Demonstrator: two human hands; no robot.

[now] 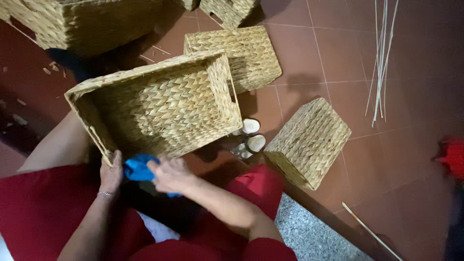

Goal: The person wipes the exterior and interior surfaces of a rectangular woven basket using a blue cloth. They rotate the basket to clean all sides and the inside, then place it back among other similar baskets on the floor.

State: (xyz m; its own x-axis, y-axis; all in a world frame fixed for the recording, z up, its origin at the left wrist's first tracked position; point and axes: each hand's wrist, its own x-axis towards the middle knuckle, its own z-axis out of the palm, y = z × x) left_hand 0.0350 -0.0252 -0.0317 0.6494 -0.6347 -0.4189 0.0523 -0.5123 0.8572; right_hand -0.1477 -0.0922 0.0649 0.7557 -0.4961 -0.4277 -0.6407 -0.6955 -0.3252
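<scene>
Woven basket: large rectangular tan straw basket (159,104), tipped on its side just above both hands, open mouth facing the camera
Long axis: runs from lower left to upper right, rim corner nearest the left hand
Look: chevron braid inside, handle slot in the right end wall
Left hand (110,175): fingers closed on the basket's lower rim corner, bracelet at the wrist
Right hand (170,175): curled around a crumpled blue cloth (137,168), just below the rim
Beyond the hands: two smaller woven baskets (308,141) upside down on red floor tiles (338,53), white sandals (250,134) between them
</scene>
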